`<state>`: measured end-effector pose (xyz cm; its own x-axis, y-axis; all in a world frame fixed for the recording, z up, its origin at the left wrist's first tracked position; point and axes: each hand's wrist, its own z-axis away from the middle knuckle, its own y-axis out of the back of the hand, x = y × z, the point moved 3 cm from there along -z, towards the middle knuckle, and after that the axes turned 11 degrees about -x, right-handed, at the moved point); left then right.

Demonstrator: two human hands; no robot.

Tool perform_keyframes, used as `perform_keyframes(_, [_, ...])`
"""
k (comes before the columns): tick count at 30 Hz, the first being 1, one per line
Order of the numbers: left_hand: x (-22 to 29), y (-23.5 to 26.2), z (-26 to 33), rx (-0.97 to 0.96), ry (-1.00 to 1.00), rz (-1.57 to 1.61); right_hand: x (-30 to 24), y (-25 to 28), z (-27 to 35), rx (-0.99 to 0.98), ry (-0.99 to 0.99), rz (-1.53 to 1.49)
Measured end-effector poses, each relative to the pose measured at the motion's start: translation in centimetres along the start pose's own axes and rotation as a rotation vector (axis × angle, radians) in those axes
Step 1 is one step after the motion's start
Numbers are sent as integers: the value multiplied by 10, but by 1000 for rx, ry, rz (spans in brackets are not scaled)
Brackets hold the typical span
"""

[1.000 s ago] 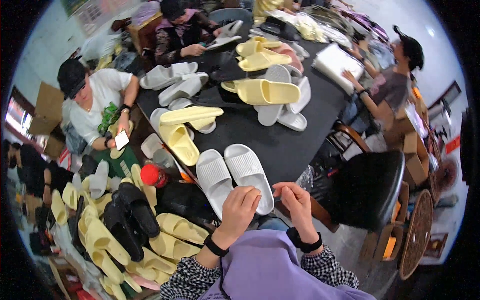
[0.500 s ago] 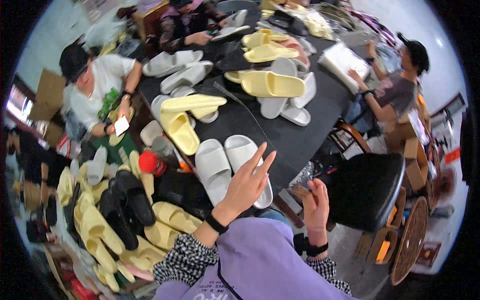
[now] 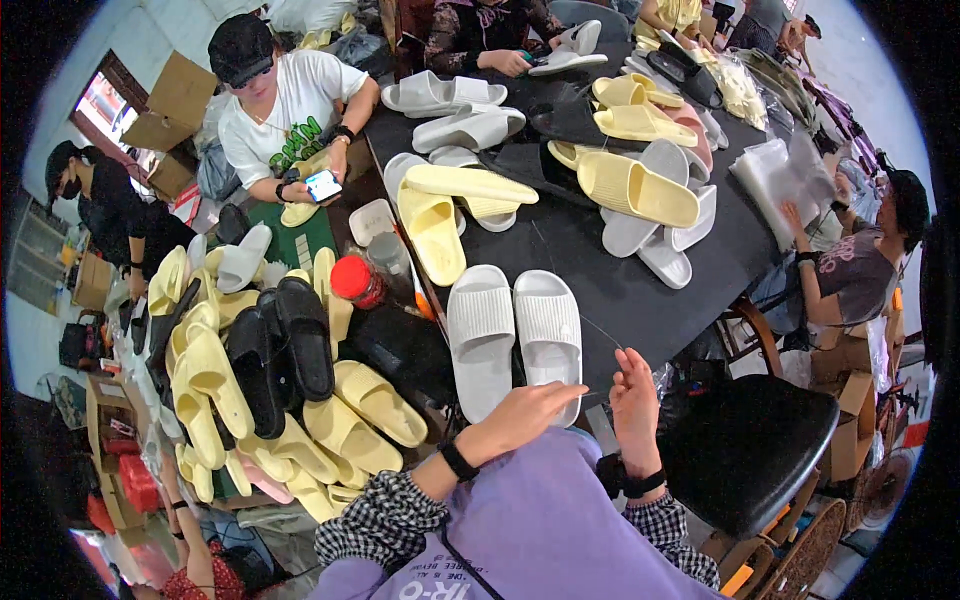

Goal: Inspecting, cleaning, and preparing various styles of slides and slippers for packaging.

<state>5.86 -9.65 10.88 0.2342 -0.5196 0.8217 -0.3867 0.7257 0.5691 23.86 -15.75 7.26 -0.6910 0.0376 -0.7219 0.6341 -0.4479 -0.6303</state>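
A pair of white ribbed slide sandals [image 3: 481, 345] lies side by side at the near edge of the black table [image 3: 665, 310], toes away from me. My left hand [image 3: 525, 418] is over the heel of the right-hand sandal, fingers stretched out to the right, with nothing visible in it. Just right of that sandal, my right hand [image 3: 635, 405] is raised, its fingers bent together. A thin pale strand [image 3: 597, 324] crosses the table toward those fingertips; whether they hold it I cannot tell. Each wrist wears a black band.
Yellow slides [image 3: 640, 190] and grey slides [image 3: 470, 128] are stacked farther back. A heap of yellow and black slides [image 3: 303, 338] stands at left, near a red-lidded jar [image 3: 357, 282]. A black chair [image 3: 745, 450] is at right. Several people work around the table.
The view has swung left, so the table appears farther right. My left hand has drawn back from above the white sandals, its raised fingers now level and nearer the right hand.
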Motion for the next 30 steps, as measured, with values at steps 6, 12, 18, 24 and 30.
perform_keyframes(6, [-44,31,67,423,255,320,12,57,8,88,-21,-57])
perform_keyframes(12, [-98,22,132,542,591,1101,30,132,45,197,19,-286])
perform_keyframes(18, [-139,-23,155,539,829,1238,-65,185,127,422,612,46])
perform_keyframes(24, [-133,-41,151,294,937,1249,-160,107,204,949,803,1072])
perform_keyframes(30, [-105,-56,124,-92,799,1668,-122,83,206,234,-389,1320])
